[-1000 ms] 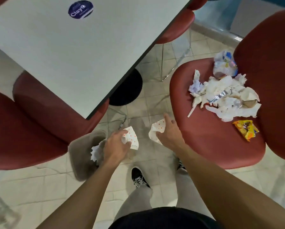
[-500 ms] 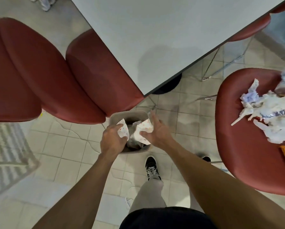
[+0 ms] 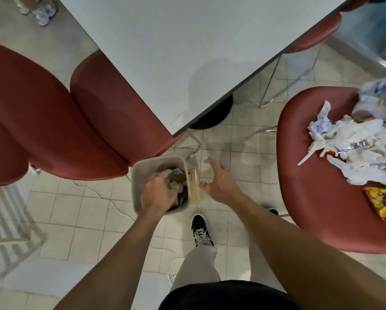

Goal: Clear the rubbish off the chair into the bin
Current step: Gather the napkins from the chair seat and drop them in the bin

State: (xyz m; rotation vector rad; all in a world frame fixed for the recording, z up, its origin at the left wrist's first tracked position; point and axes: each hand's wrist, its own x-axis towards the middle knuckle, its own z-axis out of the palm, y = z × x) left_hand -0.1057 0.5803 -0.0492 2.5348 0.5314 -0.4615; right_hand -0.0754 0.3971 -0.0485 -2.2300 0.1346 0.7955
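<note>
Grey bin (image 3: 135,186) under curled left hand (image 3: 158,193) pressing rubbish (image 3: 176,175); right hand (image 3: 217,182) spread, empty, alongside

chair (image 3: 317,198): dark red | bin (image 3: 136,175): grey | wrapper (image 3: 383,201): yellow-orange | table (image 3: 165,52): pale grey

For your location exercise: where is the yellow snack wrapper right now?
In the head view, the yellow snack wrapper lies at far right on the red chair, just below the heap of white paper rubbish.
</note>
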